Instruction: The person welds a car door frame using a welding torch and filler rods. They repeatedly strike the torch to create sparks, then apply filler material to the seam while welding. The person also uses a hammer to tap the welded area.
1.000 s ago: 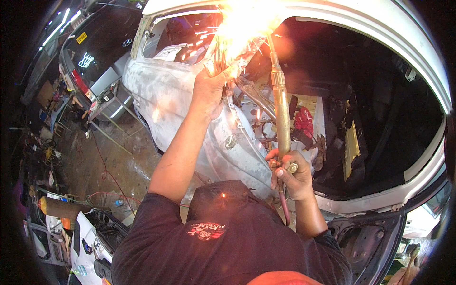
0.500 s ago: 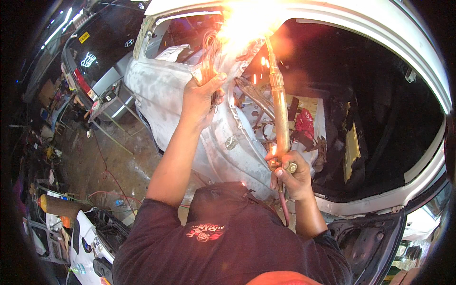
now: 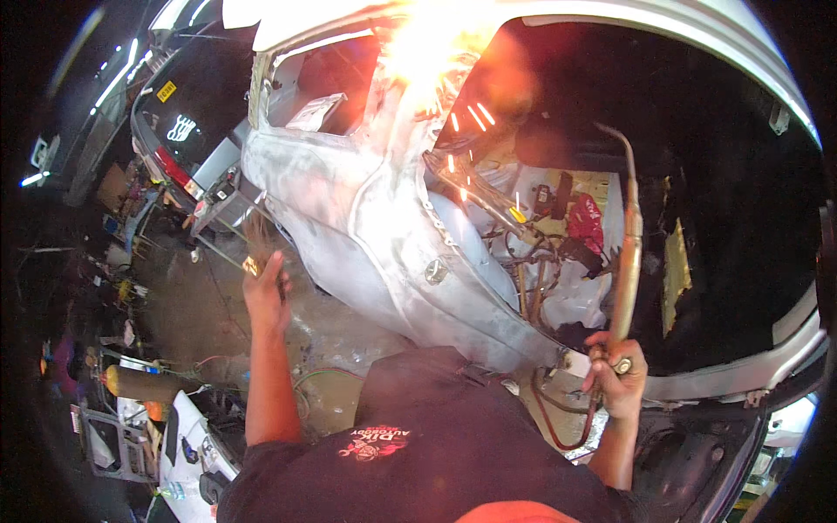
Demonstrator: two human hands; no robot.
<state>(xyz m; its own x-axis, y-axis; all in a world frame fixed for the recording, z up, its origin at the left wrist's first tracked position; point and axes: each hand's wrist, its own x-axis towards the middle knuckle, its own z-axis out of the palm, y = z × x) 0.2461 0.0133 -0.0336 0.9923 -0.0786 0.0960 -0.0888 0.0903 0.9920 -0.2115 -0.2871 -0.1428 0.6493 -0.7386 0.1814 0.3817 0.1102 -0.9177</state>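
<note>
My right hand is closed round the lower body of a brass gas torch, over the car's door opening. The torch's thin bent tip points up and left, apart from the car body, and a reddish hose loops below the grip. Out to the left, over the floor, my left hand grips a bundle of thin wire, blurred by motion. A very bright orange fire glows at the top of the car's bare-metal pillar, with sparks falling from it into the opening. Glare hides the metal there.
The sanded grey car body stands in front of me. Inside lie a red bag and loose wiring. Another dark car stands at the far left, near a metal-framed stand. A white car panel is at lower left.
My left hand has swung left and down from the pillar with the wire bundle. My right hand has drawn the torch right and down, its tip away from the fire.
</note>
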